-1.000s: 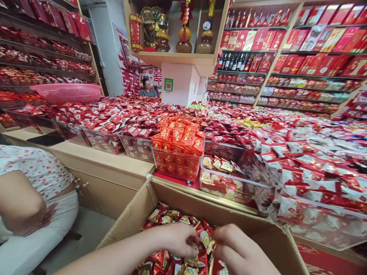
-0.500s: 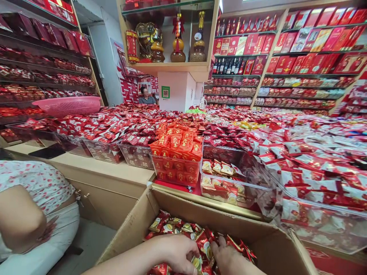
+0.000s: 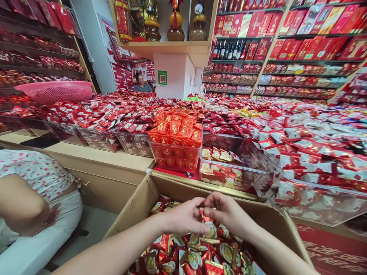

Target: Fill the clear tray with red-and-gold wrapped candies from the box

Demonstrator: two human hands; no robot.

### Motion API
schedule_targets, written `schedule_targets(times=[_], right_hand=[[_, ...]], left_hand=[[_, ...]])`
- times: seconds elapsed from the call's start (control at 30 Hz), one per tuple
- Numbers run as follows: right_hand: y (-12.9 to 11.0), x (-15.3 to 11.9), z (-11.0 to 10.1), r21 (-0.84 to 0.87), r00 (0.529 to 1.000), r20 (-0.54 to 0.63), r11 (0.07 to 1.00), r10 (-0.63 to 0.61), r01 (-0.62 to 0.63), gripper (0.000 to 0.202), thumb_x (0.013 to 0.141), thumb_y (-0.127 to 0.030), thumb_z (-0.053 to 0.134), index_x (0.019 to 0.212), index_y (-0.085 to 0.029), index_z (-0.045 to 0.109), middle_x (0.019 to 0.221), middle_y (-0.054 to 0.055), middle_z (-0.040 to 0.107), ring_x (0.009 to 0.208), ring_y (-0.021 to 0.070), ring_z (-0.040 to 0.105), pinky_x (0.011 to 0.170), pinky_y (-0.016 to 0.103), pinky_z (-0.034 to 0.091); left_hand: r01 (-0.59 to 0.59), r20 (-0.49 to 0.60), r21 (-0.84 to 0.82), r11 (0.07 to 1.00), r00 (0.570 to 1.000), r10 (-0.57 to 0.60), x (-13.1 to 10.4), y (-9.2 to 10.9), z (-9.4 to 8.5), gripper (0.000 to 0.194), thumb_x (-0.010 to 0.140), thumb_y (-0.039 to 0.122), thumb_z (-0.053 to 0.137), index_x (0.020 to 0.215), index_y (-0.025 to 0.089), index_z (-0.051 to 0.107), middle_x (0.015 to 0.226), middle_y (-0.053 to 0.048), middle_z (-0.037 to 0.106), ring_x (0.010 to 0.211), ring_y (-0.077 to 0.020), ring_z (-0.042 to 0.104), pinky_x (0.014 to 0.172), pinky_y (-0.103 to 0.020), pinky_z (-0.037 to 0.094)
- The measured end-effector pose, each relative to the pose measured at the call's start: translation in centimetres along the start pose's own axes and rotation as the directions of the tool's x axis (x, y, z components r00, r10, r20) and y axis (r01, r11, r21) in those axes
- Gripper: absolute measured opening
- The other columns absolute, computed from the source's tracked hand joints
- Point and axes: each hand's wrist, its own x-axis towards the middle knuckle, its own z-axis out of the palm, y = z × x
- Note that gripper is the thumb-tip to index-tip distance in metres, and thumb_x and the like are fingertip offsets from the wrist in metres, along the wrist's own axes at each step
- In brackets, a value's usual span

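My left hand [image 3: 187,217] and my right hand [image 3: 228,214] are brought together over an open cardboard box [image 3: 132,202]. Between them, in curled fingers, are red and gold wrapped candies [image 3: 210,229]; how many is hidden by the fingers. Below, many more of the same red and gold wrapped candies [image 3: 192,259] fill the box. A ring shows on a finger of my right hand.
Past the box stand clear plastic bins: one of orange-red packets [image 3: 174,152], one partly filled with gold and red packets [image 3: 219,170], one of white and red packets [image 3: 315,194]. A pink basket [image 3: 57,91] rests at left. A seated person [image 3: 34,191] is close on the left.
Both hands have risen out of the candies and come together, now with candies between them. The view has tipped down, showing more of the box's contents.
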Motion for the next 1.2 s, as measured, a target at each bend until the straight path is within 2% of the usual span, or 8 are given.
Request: schedule_targets(times=[0.13,0.27,0.47,0.63,0.87,0.97,1.1,1.2], right_hand=[[-0.9,-0.3,-0.7,0.218,0.996,-0.043,0.974,0.073,-0.062,0.027,0.068,-0.039,0.057,0.075,-0.015,0.047,0.058,-0.004,0.046,0.046,0.0057,0.04,0.043,0.019,0.033],[-0.8,-0.6,-0.9,0.24,0.996,-0.024,0.968,0.083,-0.075,0.029,0.067,-0.042,0.057,0.069,-0.015,0.045,0.055,-0.005,0.043,0.045,0.005,0.038,0.043,0.019,0.031],[-0.8,-0.6,-0.5,0.283,0.996,-0.059,0.958,0.074,-0.054,0.027,0.071,-0.041,0.054,0.074,-0.016,0.045,0.057,-0.004,0.047,0.048,0.0062,0.042,0.046,0.02,0.034],[-0.6,-0.4,-0.4,0.257,0.999,-0.04,0.966,-0.017,0.027,0.024,0.069,-0.035,0.059,0.079,-0.016,0.047,0.07,-0.001,0.052,0.061,0.008,0.046,0.053,0.02,0.036],[-0.8,-1.1,-0.2,0.07,0.989,-0.119,0.992,-0.093,0.102,0.02,0.072,-0.035,0.054,0.073,-0.017,0.047,0.065,-0.002,0.05,0.06,0.0097,0.047,0.054,0.022,0.039],[-3.4,-1.2,-1.8,-0.105,0.94,-0.259,0.974,-0.222,0.201,0.02,0.073,-0.035,0.053,0.077,-0.017,0.047,0.068,0.0,0.052,0.065,0.0118,0.05,0.059,0.024,0.042],[-7.7,1.7,-6.4,-0.143,0.741,-0.587,0.942,-0.327,0.303,0.032,0.065,-0.037,0.062,0.082,-0.02,0.04,0.071,0.001,0.056,0.065,0.0128,0.055,0.056,0.024,0.044],[-8.7,6.6,-9.2,-0.121,0.786,-0.592,0.984,-0.177,0.13,0.028,0.063,-0.035,0.063,0.071,-0.018,0.042,0.058,-0.001,0.053,0.05,0.0107,0.052,0.045,0.023,0.042]], left_hand=[[-0.081,-0.131,-0.112,0.99,0.989,0.066,0.1,0.6,0.4,0.054,0.065,0.025,0.063,0.111,0.017,0.037,0.074,0.0,0.055,0.055,-0.0048,0.045,0.055,-0.02,0.034],[-0.161,-0.225,-0.179,0.971,0.967,0.119,-0.2,1.3,0.4,0.055,0.065,0.026,0.063,0.111,0.017,0.034,0.088,-0.006,0.059,0.067,-0.0088,0.052,0.062,-0.023,0.036],[-0.163,-0.319,-0.202,0.966,0.943,0.092,-0.1,1.8,0.7,0.056,0.063,0.03,0.065,0.108,0.016,0.034,0.068,0.001,0.058,0.054,-0.0069,0.049,0.053,-0.02,0.032],[-0.117,-0.359,-0.223,0.968,0.933,0.03,0.0,1.6,0.5,0.05,0.059,0.03,0.068,0.097,0.015,0.039,0.067,0.001,0.061,0.047,-0.0043,0.044,0.048,-0.018,0.03],[-0.188,-0.384,-0.203,0.961,0.918,0.099,0.0,1.7,0.6,0.04,0.057,0.027,0.07,0.088,0.014,0.049,0.085,-0.005,0.06,0.075,-0.0135,0.056,0.068,-0.026,0.041],[-0.229,-0.355,-0.193,0.954,0.923,0.15,-0.2,2.0,0.3,0.043,0.062,0.03,0.066,0.098,0.017,0.046,0.09,-0.004,0.056,0.077,-0.0127,0.056,0.066,-0.025,0.041],[-0.135,-0.323,-0.2,0.971,0.944,0.064,-0.1,1.9,-0.4,0.03,0.069,0.032,0.058,0.091,0.014,0.048,0.079,-0.004,0.058,0.065,-0.0105,0.056,0.061,-0.025,0.04],[-0.053,-0.339,-0.135,0.989,0.941,0.004,0.3,1.2,-0.5,0.026,0.066,0.027,0.058,0.086,0.014,0.049,0.068,-0.001,0.057,0.06,-0.0096,0.053,0.058,-0.024,0.039]])
